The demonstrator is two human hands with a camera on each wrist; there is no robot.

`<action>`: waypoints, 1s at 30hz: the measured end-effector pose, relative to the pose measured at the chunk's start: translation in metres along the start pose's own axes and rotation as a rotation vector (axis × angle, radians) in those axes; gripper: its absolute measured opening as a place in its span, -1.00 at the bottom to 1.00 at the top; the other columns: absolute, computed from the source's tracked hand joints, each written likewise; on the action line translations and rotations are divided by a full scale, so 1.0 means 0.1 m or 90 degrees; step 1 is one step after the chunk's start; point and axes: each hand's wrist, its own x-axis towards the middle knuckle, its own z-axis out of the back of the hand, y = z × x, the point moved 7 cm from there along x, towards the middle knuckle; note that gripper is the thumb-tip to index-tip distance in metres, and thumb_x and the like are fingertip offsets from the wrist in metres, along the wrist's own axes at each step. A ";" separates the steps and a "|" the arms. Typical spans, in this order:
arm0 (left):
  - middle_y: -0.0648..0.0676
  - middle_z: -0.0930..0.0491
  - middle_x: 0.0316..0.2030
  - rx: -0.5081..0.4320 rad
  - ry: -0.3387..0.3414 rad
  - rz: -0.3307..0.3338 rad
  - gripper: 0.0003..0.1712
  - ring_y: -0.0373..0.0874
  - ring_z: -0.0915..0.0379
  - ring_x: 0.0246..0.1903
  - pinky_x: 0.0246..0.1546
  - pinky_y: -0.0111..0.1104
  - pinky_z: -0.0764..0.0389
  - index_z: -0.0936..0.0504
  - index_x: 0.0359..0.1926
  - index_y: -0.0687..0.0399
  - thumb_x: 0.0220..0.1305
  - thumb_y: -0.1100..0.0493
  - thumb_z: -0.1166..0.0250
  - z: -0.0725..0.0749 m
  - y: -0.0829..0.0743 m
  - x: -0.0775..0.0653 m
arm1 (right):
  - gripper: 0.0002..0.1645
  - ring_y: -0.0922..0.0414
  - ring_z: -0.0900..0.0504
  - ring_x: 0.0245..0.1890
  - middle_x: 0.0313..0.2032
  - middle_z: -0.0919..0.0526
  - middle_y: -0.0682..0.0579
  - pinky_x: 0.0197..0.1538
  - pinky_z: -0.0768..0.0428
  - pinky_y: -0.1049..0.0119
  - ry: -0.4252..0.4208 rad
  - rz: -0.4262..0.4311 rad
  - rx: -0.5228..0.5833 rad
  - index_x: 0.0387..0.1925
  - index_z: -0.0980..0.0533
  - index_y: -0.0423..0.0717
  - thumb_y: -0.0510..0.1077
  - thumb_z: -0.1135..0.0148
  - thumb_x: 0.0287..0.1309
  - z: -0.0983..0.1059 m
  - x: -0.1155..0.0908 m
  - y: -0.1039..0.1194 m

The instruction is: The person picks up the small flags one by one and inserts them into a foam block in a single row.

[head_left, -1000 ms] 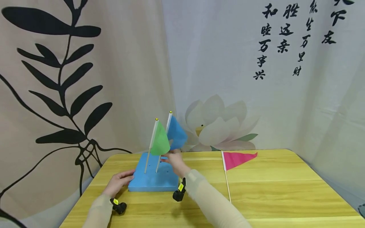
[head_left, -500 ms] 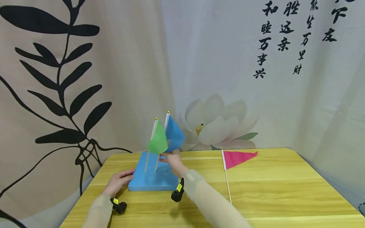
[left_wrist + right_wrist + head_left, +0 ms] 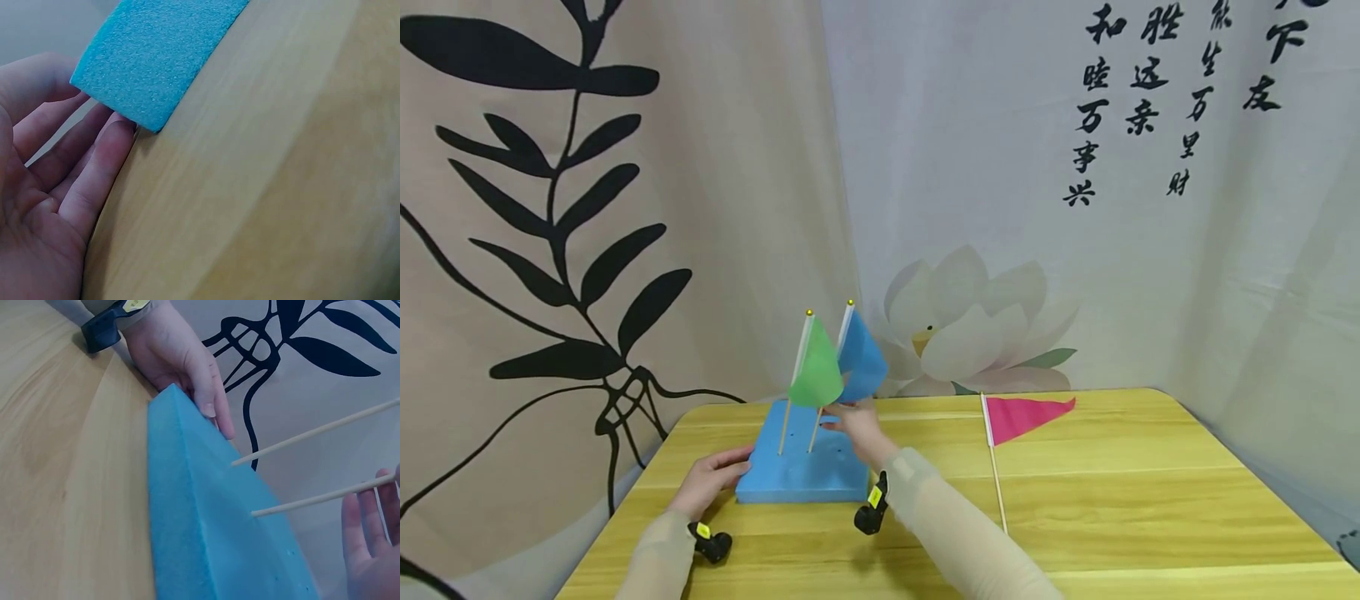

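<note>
Left of the right grip [image 3: 861,429], the left hand [image 3: 703,482] touches the block [image 3: 805,483] with relaxed fingers and the green flag [image 3: 817,367] leans close by, while the grip pinches the blue flag [image 3: 863,358] by its stick [image 3: 300,503], which sideways force might snap, the pink flag [image 3: 1022,420] lying well right.

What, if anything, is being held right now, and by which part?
The right hand holds a wooden stick just below its blue flag. The left hand only touches the side of the blue block.
</note>
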 end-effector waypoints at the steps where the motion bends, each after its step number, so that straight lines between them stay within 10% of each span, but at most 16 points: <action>1: 0.27 -0.42 0.24 0.000 0.001 0.001 -0.39 -0.07 -0.49 0.07 -0.05 -0.34 -0.57 -0.44 0.30 0.27 0.34 0.05 -0.28 0.00 0.00 0.00 | -0.76 -0.07 -0.64 -0.17 -0.27 -0.67 -0.05 -0.02 -0.61 -0.06 -0.003 -0.008 -0.003 -0.06 -0.56 -0.24 -0.31 -0.26 0.23 0.01 0.00 -0.02; 30: 0.25 -0.43 0.25 0.006 0.012 0.004 -0.40 -0.13 -0.51 0.03 -0.02 -0.28 -0.56 -0.44 0.30 0.25 0.34 0.04 -0.27 0.00 0.02 0.02 | -0.54 -0.04 -0.65 -0.16 -0.11 -0.63 -0.11 -0.01 -0.61 0.00 -0.013 -0.029 -0.006 0.13 -0.44 -0.25 -0.50 -0.07 0.18 0.25 -0.05 0.10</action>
